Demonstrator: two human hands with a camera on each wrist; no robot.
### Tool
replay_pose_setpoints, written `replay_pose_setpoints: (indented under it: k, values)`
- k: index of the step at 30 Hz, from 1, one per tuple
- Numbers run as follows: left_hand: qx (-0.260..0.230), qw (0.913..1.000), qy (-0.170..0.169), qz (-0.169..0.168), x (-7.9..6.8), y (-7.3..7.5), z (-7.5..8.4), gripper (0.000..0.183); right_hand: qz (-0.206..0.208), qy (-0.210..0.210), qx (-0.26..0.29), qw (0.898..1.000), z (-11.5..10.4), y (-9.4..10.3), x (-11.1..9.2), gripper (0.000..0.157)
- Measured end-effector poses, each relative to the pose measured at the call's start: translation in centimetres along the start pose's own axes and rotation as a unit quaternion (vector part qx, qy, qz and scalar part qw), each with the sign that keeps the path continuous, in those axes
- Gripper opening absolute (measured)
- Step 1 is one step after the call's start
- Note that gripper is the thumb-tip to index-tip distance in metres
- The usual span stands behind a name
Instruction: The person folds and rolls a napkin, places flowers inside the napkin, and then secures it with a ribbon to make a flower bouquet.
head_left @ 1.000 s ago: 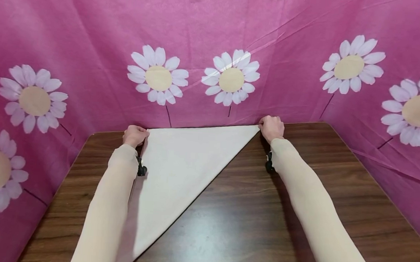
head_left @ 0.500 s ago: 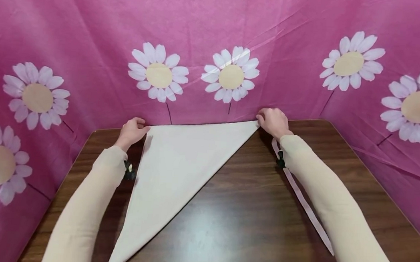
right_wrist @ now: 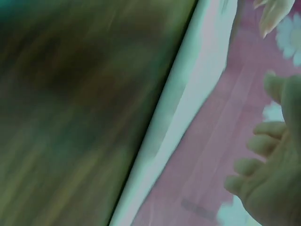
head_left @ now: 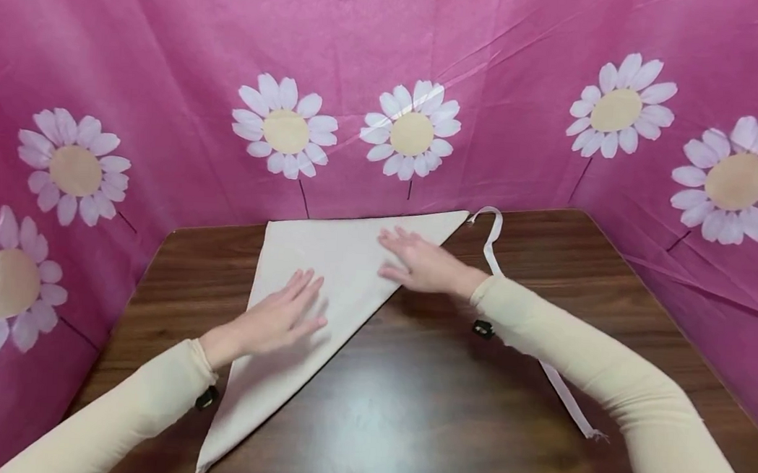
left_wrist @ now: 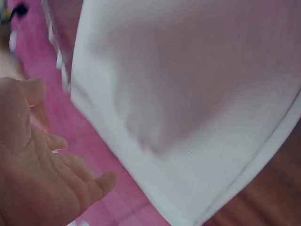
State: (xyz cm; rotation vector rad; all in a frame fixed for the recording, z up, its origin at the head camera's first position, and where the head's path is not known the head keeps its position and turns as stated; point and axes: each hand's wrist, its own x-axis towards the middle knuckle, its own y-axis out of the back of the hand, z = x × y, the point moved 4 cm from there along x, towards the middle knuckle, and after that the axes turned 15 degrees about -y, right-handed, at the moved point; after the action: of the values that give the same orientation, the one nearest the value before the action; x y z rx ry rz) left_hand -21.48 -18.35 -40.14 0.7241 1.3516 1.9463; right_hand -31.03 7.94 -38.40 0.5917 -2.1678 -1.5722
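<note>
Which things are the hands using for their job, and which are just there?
Part of the job:
left hand
right hand
folded off-white cloth
white strap by its far right corner, probably attached

Just there:
wooden table underneath
pink daisy-print backdrop
black wrist cameras

Hands [right_wrist: 280, 176] apart from white cloth [right_wrist: 176, 115] on blurred brown tabletop [right_wrist: 80, 113]

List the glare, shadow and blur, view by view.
Head: whitish glare on the bare table, mid-bottom; left wrist: a broad, soft-edged shadow over the cloth; right wrist: table grain smeared into streaks, with a greenish cast.
</note>
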Motion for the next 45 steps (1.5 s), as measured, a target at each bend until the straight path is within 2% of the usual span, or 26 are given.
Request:
replay_pose_setpoints:
  k: [3,6,12,17,23,31,45]
  values:
    - [0.037,0.9986,-0.026,-0.026,-0.5,-1.2,1.2,0.079,-0.053,0.029,-0.01,0.998,-2.4,-2.1,0.2,0.078]
    - [0.037,0.9982,-0.025,-0.041,-0.8,-2.3,1.3,0.078,-0.088,0.042,-0.03,0.995,-3.5,-3.9,0.5,0.082]
    - [0.005,0.9974,-0.001,-0.071,-1.3,-4.1,1.2,0.078,-0.144,0.029,-0.035,0.989,-4.2,-6.2,0.7,0.086]
    - [0.004,0.9968,0.008,-0.079,-1.6,-4.5,1.2,0.08,-0.163,0.032,-0.049,0.985,-4.4,-7.4,0.7,0.089]
    - [0.008,0.9956,0.01,-0.092,-1.6,-4.5,1.1,0.083,-0.187,0.019,-0.082,0.979,-4.3,-8.0,0.6,0.095]
    - [0.006,0.9944,0.014,-0.105,-1.4,-4.8,1.1,0.083,-0.207,0.001,-0.109,0.972,-4.1,-8.1,0.4,0.094]
    - [-0.021,0.9917,0.048,-0.117,-1.5,-4.9,1.1,0.086,-0.23,-0.037,-0.079,0.969,-3.1,-7.4,0.5,0.091]
